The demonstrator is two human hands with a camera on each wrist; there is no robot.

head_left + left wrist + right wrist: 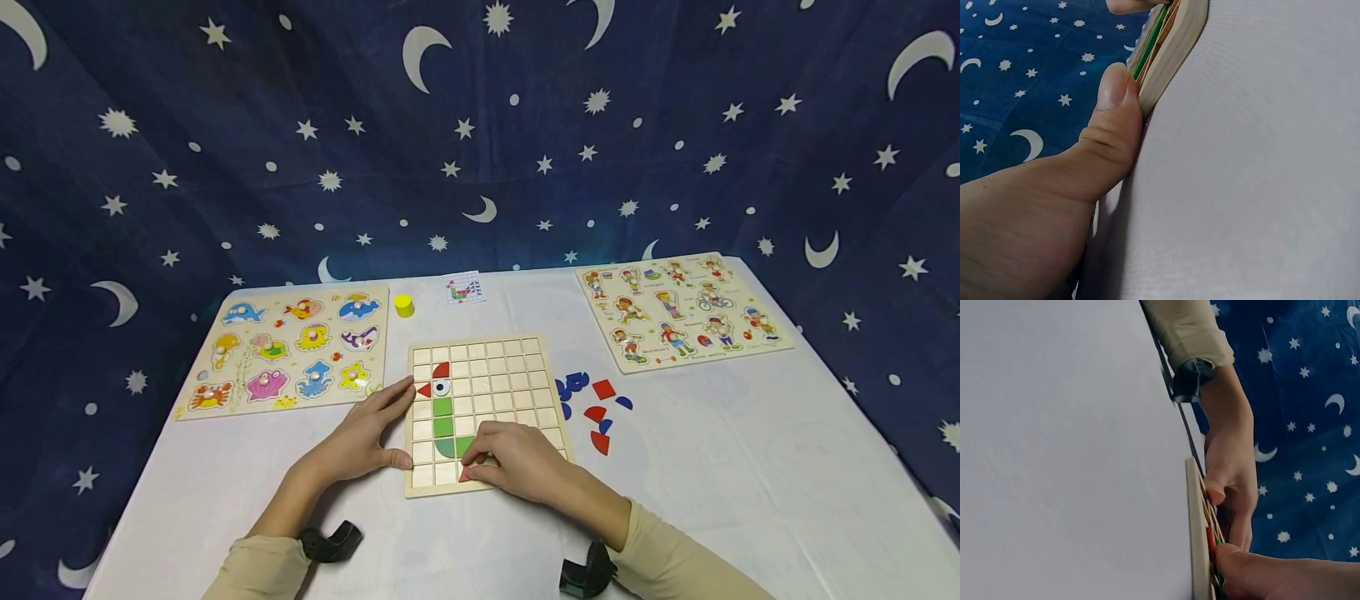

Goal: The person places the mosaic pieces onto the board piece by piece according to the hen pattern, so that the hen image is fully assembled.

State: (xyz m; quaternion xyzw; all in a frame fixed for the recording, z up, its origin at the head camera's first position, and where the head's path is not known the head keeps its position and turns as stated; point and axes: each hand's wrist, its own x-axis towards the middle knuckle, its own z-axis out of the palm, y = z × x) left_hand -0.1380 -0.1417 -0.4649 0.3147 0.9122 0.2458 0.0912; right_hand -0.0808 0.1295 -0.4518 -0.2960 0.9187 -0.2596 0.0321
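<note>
A wooden grid board (517, 367) lies in the middle of the table. My left hand (362, 442) rests along its left edge, thumb and fingers spread; in the left wrist view the thumb (1116, 119) presses the board's side. Over the near rows, my right hand (525, 462) pinches a small red triangle piece (463, 474) by the bottom row. Green square pieces (443, 407) form a column, with a green rounded piece (446, 447) at its foot and another green piece (464, 446) partly under my right fingers. Above sit an eye piece (442, 387), a red triangle (424, 390) and a red quarter-circle (442, 370).
Loose blue pieces (576, 382) and red pieces (603, 389) lie right of the board. A pattern card (464, 288) and yellow cylinder (403, 306) are behind it. A sea-animal puzzle (292, 354) lies at left, a sports-figure puzzle (682, 312) at right.
</note>
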